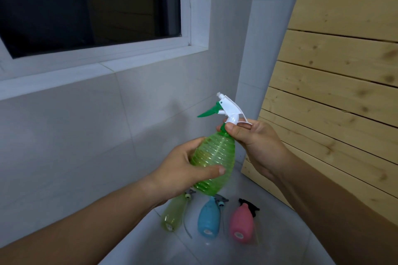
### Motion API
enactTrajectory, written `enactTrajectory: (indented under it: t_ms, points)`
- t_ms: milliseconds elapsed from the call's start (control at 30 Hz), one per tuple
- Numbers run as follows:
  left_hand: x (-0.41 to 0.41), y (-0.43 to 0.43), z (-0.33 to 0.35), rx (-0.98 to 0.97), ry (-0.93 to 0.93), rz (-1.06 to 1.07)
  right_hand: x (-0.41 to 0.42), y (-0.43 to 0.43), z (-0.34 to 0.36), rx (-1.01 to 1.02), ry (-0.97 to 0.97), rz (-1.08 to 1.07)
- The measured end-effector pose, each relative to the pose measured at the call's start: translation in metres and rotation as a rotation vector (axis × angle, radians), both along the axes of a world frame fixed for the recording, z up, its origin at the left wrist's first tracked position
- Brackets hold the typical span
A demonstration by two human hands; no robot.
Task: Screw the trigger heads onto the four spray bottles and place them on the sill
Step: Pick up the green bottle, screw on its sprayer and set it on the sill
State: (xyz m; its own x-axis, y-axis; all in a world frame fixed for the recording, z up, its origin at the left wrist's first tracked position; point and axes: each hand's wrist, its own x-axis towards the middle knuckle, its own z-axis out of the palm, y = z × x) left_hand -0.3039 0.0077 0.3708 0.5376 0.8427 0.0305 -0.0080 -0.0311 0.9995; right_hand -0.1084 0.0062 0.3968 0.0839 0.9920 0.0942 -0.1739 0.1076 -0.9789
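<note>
a white tiled wall fills the left of the frame, with a dark window in a white frame at the upper left and its white tiled sill (64, 75) running below it; pale wooden planking (336, 83) covers the right. low in the frame is a white tiled floor (150, 249).

the ribbed translucent green plastic spray bottle (212, 157) is held up in the centre of the frame, tilted with its neck toward the upper right. the left hand (183, 170) is wrapped around the bottle's belly, fingers closed on it, thumb across the front. the right hand (256, 144) pinches the green collar at the neck, thumb and fingers closed on it, just under the white trigger head with a green lever (224, 107).

on the floor below lie 3 more bottles on their sides, bases toward the camera: a translucent yellow-green bottle (172, 215), an opaque blue bottle (209, 219) and an opaque pink bottle (241, 223), each with a trigger head at its neck; whether those are screwed tight cannot be told.

the step in hand looks like tightening the 1st head. to do it well, keep the head square to the neck so the thread does not cross, hold the belly firmly without squashing the thin plastic, turn the collar rather than the nozzle, and stop when it seats snug.
</note>
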Motion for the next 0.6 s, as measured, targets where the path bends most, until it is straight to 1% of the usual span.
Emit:
enactTrajectory:
  t_ms: [67,167,300,333,433,600]
  points:
    - [0.001,0.001,-0.001,0.012,0.009,0.01,0.0,0.001,-0.002,-0.001,-0.003,-0.004]
    - [0.0,0.002,-0.002,-0.021,0.002,0.023,-0.002,0.001,-0.004,-0.007,0.037,0.01]
    - [-0.006,0.004,-0.002,-0.1,-0.071,0.027,-0.002,-0.004,0.0,-0.033,0.095,0.06]
    - [-0.007,0.006,0.0,-0.11,-0.097,0.054,-0.001,-0.005,0.002,-0.055,0.057,0.055]
    - [-0.008,0.012,0.009,-0.157,-0.182,0.142,-0.005,-0.012,0.0,-0.099,-0.139,0.05]
    - [-0.008,0.026,0.027,-0.196,-0.31,0.204,-0.027,-0.002,0.012,0.017,-0.217,0.074]
